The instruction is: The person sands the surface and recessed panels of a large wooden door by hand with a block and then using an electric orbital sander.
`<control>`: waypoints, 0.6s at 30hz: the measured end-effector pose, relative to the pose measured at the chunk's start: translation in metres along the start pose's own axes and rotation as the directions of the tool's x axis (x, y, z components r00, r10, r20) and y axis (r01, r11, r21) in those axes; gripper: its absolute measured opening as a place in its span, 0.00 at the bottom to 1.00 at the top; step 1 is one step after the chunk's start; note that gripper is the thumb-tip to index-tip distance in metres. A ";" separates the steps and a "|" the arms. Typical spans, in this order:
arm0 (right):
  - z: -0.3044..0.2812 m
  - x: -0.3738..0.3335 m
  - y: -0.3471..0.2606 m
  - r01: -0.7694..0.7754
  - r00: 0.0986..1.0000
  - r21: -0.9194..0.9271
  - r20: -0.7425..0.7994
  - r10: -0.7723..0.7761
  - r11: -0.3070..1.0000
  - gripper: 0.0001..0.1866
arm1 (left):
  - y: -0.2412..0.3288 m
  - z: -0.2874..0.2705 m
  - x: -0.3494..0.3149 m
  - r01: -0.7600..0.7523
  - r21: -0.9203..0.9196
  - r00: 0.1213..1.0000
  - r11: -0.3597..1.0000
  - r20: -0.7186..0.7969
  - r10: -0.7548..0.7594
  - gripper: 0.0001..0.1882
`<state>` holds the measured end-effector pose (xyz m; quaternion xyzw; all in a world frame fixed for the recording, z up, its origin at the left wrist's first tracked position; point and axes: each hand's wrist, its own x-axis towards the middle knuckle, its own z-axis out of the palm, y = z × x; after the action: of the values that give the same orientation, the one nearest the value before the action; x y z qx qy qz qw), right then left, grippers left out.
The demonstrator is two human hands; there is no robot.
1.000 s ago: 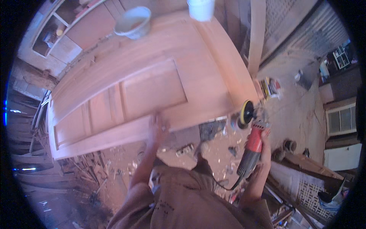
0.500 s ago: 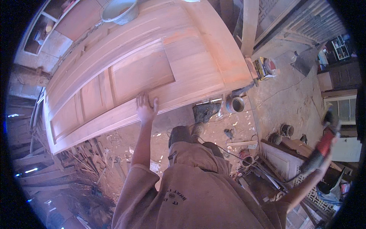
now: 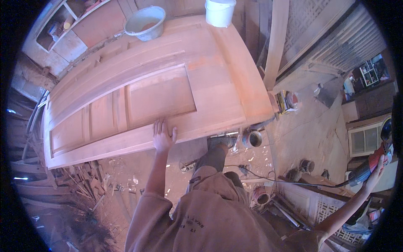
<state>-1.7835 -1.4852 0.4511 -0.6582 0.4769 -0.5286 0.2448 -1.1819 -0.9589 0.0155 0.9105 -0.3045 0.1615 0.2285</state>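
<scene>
A large panelled wooden door (image 3: 218,92) lies flat in front of me, its recessed panels facing up. My left hand (image 3: 164,136) rests on the near rail with the fingers stretched out on the wood. Out at the far right, well away from the door, my right hand (image 3: 375,174) grips a red and black angle grinder (image 3: 371,166). The grinder's round head points up and away. A dark power cord (image 3: 294,182) runs from its back end leftward across the floor.
On the door's far side stand a grey basin (image 3: 145,25) and a white bucket (image 3: 220,12). Paint-stained tins (image 3: 252,138) sit on the floor by the near right corner. Scrap wood (image 3: 90,185) is heaped at the left. A wooden post (image 3: 276,46) rises behind the door.
My right hand has swung the grinder farther right. My left hand stays on the rail. The view has shifted, bringing the white bucket and more of the basin into sight.
</scene>
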 end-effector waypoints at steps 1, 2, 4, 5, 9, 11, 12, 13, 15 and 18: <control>0.009 0.000 -0.006 -0.066 0.998 0.046 0.029 0.064 0.997 0.40 | -0.002 0.000 -0.002 -0.001 -0.014 1.000 1.000 0.002 0.001 0.28; 0.022 0.002 -0.013 -0.125 0.991 0.092 0.064 0.119 0.988 0.40 | -0.002 0.001 -0.003 0.005 -0.031 1.000 1.000 -0.002 -0.005 0.28; 0.043 -0.006 -0.020 -0.169 0.981 0.222 0.133 0.142 0.960 0.38 | 0.000 0.003 -0.004 0.016 -0.055 1.000 0.998 -0.012 -0.017 0.28; 0.058 -0.016 -0.019 -0.192 0.977 0.257 0.143 0.159 0.947 0.37 | 0.002 0.002 -0.002 0.015 -0.068 1.000 0.998 -0.001 -0.015 0.28; 0.153 -0.067 -0.008 -0.344 0.932 0.358 0.244 0.269 0.868 0.43 | 0.001 -0.007 0.002 0.012 -0.087 1.000 0.996 -0.020 -0.014 0.28; 0.196 -0.085 0.000 -0.485 0.837 0.281 0.422 0.347 0.828 0.45 | -0.002 -0.008 0.001 0.005 -0.089 1.000 0.996 -0.008 -0.006 0.28; 0.228 -0.100 -0.001 -0.463 0.859 0.298 0.384 0.340 0.835 0.44 | -0.002 -0.006 -0.001 0.028 -0.089 1.000 0.996 -0.003 -0.029 0.28; 0.261 -0.118 -0.006 -0.449 0.878 0.327 0.332 0.344 0.831 0.44 | 0.002 -0.006 0.006 0.019 -0.082 1.000 0.997 0.009 -0.018 0.28; 0.307 -0.122 0.010 -0.578 0.714 0.293 0.634 0.298 0.761 0.36 | 0.001 -0.003 0.004 0.058 -0.069 0.998 0.996 0.022 -0.057 0.28; 0.390 -0.139 0.020 -0.683 0.605 0.234 0.712 0.356 0.692 0.31 | 0.003 -0.005 0.012 0.048 -0.106 0.999 0.993 0.016 -0.046 0.27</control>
<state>-1.4262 -1.4415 0.2447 -0.5328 0.3968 -0.2856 0.6907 -1.1757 -0.9645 0.0258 0.9050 -0.2926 0.1336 0.2783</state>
